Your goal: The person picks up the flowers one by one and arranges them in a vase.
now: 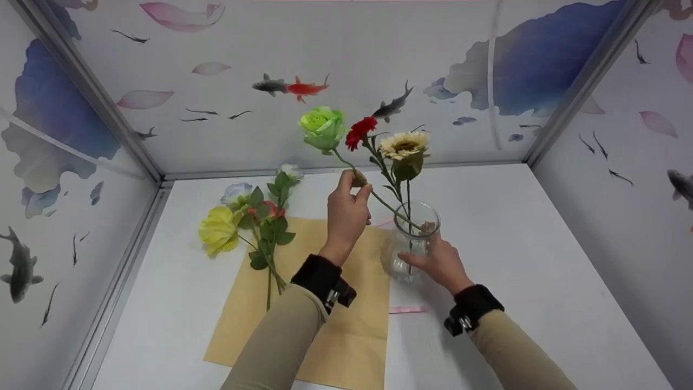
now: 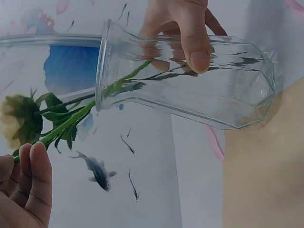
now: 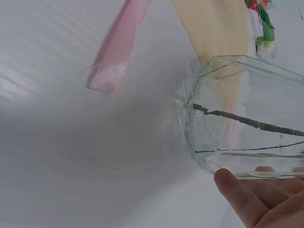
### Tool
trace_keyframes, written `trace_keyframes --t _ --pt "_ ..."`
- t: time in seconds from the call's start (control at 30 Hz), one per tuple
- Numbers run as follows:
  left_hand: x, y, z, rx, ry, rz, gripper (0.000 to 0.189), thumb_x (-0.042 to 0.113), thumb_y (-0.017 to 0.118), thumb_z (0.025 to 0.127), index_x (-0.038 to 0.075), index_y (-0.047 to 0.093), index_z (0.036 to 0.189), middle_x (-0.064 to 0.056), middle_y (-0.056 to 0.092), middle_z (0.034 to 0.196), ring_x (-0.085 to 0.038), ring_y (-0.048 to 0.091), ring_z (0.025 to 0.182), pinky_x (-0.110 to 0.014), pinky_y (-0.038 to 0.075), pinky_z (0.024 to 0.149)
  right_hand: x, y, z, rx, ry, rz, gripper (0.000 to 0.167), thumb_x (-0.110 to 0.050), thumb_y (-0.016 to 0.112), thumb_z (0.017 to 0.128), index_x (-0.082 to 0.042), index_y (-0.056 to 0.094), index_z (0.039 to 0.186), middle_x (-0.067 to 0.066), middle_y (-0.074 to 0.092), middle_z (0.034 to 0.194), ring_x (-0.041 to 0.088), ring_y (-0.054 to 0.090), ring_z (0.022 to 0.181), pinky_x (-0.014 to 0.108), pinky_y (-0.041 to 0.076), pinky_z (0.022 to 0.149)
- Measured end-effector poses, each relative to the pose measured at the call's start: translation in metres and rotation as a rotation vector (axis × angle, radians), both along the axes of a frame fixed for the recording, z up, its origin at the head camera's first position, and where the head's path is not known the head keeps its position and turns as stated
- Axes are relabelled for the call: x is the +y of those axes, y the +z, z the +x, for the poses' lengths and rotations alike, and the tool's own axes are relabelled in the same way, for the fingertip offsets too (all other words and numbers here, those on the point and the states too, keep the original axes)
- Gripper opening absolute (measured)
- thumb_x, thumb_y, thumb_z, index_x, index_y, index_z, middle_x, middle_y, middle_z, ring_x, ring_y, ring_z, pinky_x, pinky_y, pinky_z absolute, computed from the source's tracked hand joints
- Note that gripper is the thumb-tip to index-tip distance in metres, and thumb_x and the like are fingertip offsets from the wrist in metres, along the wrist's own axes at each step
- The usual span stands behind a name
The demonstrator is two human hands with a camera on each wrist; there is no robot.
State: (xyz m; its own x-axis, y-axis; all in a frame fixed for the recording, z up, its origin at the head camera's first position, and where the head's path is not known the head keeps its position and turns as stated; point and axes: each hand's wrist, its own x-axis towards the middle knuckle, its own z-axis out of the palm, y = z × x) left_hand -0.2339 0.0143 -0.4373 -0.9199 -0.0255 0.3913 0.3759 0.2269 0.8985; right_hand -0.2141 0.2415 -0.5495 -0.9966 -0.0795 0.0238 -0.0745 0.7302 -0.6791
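My left hand pinches the stem of a green artificial rose. That stem slants down into the mouth of a clear glass vase. My right hand grips the vase on its right side; in the right wrist view its thumb and fingers lie along the glass. A red carnation and a cream sunflower stand in the vase, and two dark stems reach its base in the right wrist view. The vase rests on the white table beside the paper's right edge.
Brown kraft paper lies on the white table. Across its left part lie more stems, with a yellow flower, a pale blue one, a white one and pinkish-red blooms. A pink ribbon runs beneath the paper. Printed panels enclose the table.
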Motion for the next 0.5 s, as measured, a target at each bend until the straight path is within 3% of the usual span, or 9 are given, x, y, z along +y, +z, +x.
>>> trace_keyframes --t 0.23,0.5 --pt "0.007 -0.001 -0.003 -0.050 -0.003 -0.068 0.009 0.012 0.056 0.106 0.007 0.054 0.113 -0.010 0.065 0.109 -0.012 0.050 0.046 -0.028 0.051 0.049 -0.001 0.000 0.001 0.000 -0.002 -0.002 0.098 -0.050 0.084 0.080 -0.003 0.036 0.150 0.033 0.065 0.125 0.045 0.065 0.114 0.056 0.052 0.093" --pt "0.012 -0.002 -0.006 -0.080 0.019 -0.068 0.012 0.014 0.058 0.106 0.011 0.058 0.117 -0.007 0.066 0.107 -0.012 0.051 0.047 -0.028 0.051 0.048 0.000 -0.001 0.001 0.022 -0.002 0.015 0.096 -0.049 0.084 0.080 -0.004 0.036 0.149 0.034 0.065 0.123 0.047 0.065 0.112 0.057 0.052 0.091"
